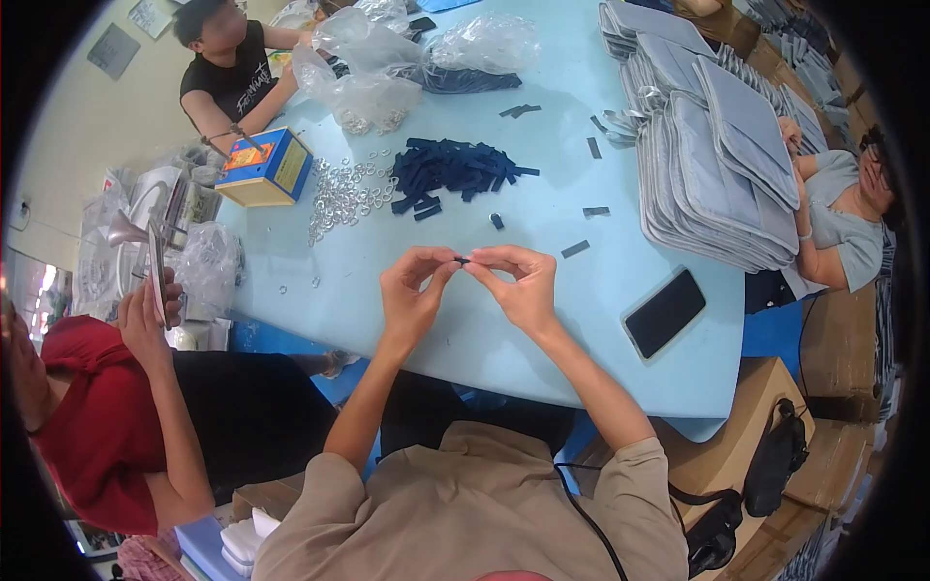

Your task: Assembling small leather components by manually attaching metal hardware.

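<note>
— What is closest?
— Nearer than the pile of navy strips [450, 174], the left hand [417, 288] and right hand [521, 284] meet, thumbs and forefingers pinching one small dark piece [463, 259] between them, probably because something so tiny suits only fingertips

— And around them?
— A phone [666, 315] lies right of the pile and nearer, seemingly set aside, out of their way. A folded strip [498, 222], with what looks like a ring, sits just on the pile's near side; loose rings [339, 197] spread along its left, likely so both kinds are within reach yet apart

— The surface?
— A pale blue tabletop [591, 310], with a few dark grey strips [574, 249] right of the pile

— And the room?
— A blue and yellow box [266, 170] stands left of the pile, grey padded pouches [712, 184] are stacked right, clear plastic bags [358, 92] lie beyond it, and a co-worker in black [232, 82] is at the far left
</note>
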Available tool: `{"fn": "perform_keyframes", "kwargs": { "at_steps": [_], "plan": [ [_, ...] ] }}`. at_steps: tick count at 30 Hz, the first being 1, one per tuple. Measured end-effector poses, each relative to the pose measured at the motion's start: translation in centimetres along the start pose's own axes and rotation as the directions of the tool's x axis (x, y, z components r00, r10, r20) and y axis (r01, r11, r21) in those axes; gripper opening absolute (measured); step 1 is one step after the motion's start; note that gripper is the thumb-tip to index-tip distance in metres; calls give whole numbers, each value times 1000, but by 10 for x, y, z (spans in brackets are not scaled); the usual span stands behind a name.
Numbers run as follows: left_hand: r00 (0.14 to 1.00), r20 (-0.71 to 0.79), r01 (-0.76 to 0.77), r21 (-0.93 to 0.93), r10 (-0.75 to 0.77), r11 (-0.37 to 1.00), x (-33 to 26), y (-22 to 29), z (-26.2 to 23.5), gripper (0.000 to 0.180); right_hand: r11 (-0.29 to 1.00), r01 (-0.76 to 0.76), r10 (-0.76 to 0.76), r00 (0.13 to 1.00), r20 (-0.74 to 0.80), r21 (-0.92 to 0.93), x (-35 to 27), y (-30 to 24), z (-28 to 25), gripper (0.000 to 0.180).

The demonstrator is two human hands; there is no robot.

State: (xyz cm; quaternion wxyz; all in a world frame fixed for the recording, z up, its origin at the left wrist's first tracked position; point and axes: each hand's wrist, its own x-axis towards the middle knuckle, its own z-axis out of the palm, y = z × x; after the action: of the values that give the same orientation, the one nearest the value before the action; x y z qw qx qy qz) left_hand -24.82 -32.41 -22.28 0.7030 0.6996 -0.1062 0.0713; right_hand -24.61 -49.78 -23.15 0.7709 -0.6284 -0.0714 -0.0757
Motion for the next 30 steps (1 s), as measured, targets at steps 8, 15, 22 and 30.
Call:
{"fn": "perform_keyframes", "kwargs": {
  "at_steps": [8, 15, 22, 30],
  "plan": [
    [989, 1, -146, 77, 146, 986, -1, 1, 10, 20, 997, -30, 32, 999, -20, 78, 3, 0, -2, 16],
    [1000, 1, 8, -33, -8, 999, -4, -5, 6, 18, 994, -31, 32, 999, -8, 103, -2, 4, -4, 19],
    [998, 25, -50, 63, 49, 997, 6, -5, 8, 16, 995, -34, 36, 999, -19, 94, 4, 4, -8, 19],
    [963, 84, -271, 330, 257, 904, 18, 0, -1, 20, 998, -20, 20, 1000, -8, 59, 9, 7, -5, 19]
  ]
}}
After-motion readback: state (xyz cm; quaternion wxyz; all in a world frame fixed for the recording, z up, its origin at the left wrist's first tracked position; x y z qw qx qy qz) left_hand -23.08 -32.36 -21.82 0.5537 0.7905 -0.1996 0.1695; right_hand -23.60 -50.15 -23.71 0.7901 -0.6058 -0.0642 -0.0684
